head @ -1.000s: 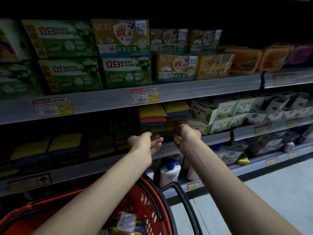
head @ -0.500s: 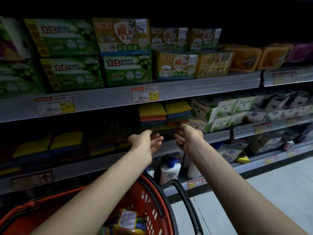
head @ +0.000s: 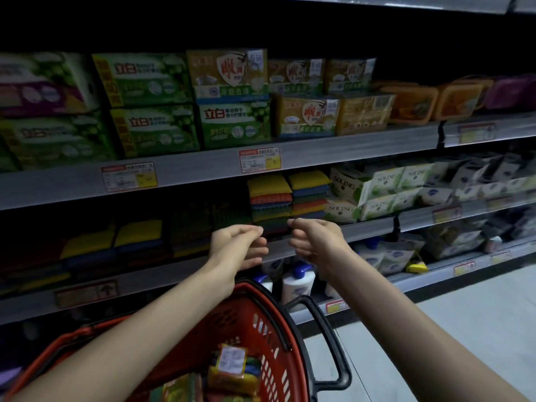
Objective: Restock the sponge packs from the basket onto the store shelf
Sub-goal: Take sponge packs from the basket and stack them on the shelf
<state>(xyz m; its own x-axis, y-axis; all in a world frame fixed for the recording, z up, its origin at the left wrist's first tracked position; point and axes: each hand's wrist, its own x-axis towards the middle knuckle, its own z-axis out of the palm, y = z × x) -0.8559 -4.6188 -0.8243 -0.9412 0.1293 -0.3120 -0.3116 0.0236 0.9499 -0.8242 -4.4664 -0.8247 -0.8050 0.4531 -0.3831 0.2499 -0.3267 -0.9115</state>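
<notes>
Two stacks of multicoloured sponge packs [head: 287, 198] with yellow tops sit on the middle shelf [head: 371, 229], under a price tag. My left hand [head: 237, 246] and my right hand [head: 314, 240] hover side by side just in front of the shelf edge, below the stacks. Both hold nothing, with fingers loosely curled and apart. Below my arms is a red basket [head: 261, 323] with a black handle. Inside it lies a sponge pack [head: 232, 369] with a white label, among other packs.
More sponge packs [head: 113, 242] lie in shadow on the left of the same shelf. White SOLING boxes [head: 380, 192] stand right of the stacks. Soap packs [head: 232, 100] fill the upper shelf. White bottles [head: 297, 281] stand on the bottom shelf. Grey floor [head: 464, 329] lies to the right.
Both hands have drawn back from the sponge stacks toward me and now hang in front of the shelf edge. The view has tilted slightly.
</notes>
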